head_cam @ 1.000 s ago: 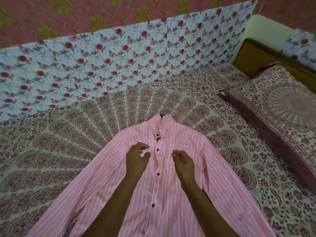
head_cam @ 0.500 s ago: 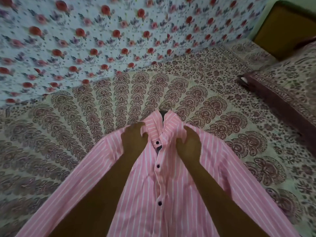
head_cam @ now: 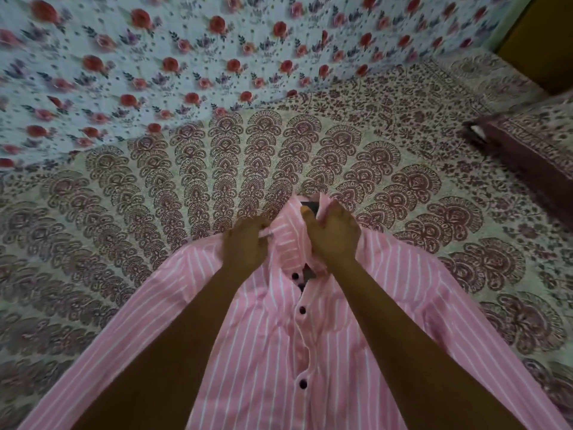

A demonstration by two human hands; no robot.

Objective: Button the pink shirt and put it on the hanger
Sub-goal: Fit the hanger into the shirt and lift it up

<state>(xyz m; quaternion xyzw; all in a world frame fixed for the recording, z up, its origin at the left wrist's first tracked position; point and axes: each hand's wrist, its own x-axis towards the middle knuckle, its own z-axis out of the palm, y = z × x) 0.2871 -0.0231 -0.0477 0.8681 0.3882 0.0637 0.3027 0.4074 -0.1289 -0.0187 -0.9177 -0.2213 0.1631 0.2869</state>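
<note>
A pink shirt (head_cam: 279,352) with thin white stripes lay face up on a bed covered by a patterned bedsheet (head_cam: 217,169), its front placket running down the middle with dark buttons (head_cam: 302,310) fastened along it and its sleeves spread out to either side. Compared with half a second before, both hands had moved further up onto the collar (head_cam: 288,240), and the camera had tipped lower and closer, so the shirt filled more of the view. The left hand (head_cam: 246,243) was clenched on the left side of the collar, fingers curled around a fold of striped cloth. The right hand (head_cam: 333,234) gripped the right side of the collar, its thumb tucked into the neck opening beside a dark patch inside the collar, where before it had rested lower at the shoulder. The collar stood bunched and raised between the two hands, and the top of the placket just below it gaped open. Both forearms crossed over the chest of the shirt and hid much of it. Behind the bed hung a pale cloth printed with red roses (head_cam: 186,66). A pillow (head_cam: 533,150) in the same maroon print lay at the right edge, well apart from the shirt.
</note>
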